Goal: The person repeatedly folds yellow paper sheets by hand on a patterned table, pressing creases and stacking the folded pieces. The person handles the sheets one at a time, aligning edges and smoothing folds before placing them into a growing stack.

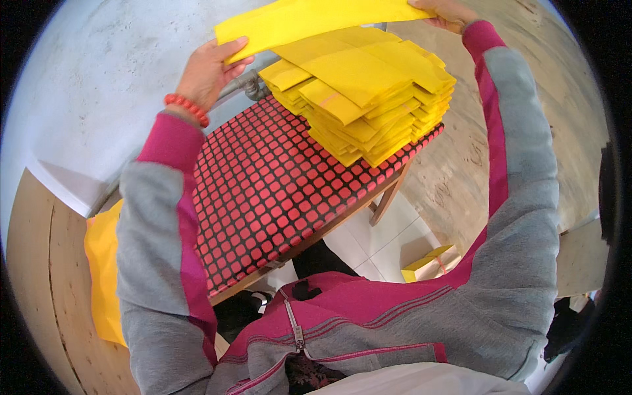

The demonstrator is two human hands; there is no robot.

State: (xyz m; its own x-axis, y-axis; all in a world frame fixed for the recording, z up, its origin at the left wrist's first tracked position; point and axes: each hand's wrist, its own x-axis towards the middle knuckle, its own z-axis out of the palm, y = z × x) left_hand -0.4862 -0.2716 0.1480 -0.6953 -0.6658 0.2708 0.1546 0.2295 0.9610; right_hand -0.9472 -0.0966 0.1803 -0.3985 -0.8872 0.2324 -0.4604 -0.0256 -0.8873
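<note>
A long folded strip of yellow paper is stretched between my two hands, above the far end of the table. My left hand pinches its left end between thumb and fingers. At the other end, my right hand grips the strip near the upper edge of the view. Just below it rises a stack of folded yellow pieces, laid crosswise in uneven layers. The stack rests on a table with a red-and-black checked cover.
A pipe runs along the pale wall behind the table. Yellow material lies on a wooden surface at the left. A small yellow-sided bundle sits on the tiled floor, right of the table, and a wooden board stands beyond.
</note>
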